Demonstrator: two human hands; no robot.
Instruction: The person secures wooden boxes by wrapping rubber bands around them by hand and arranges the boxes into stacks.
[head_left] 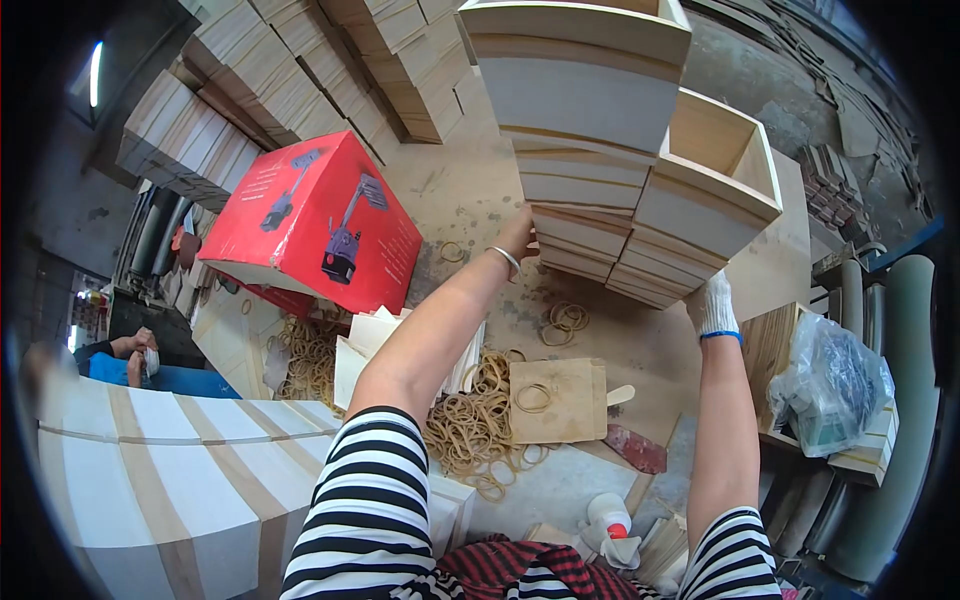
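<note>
Both arms reach forward to stacked wooden drawer boxes with pale fronts. My left hand, bare with a white bracelet at the wrist, presses against the left side of the lower stack; its fingers are partly hidden behind the boxes. My right hand, in a white glove with a blue cuff, is at the lower right corner of the shorter stack, its fingertips hidden. Open box tops show at the upper right. Rubber bands lie on the table between my arms, near a flat wooden board.
A red cardboard box stands left, before tall wood stacks. A rubber band pile lies near my left forearm. Striped wood pieces fill the lower left. Another person's hands show far left. A plastic bag lies right.
</note>
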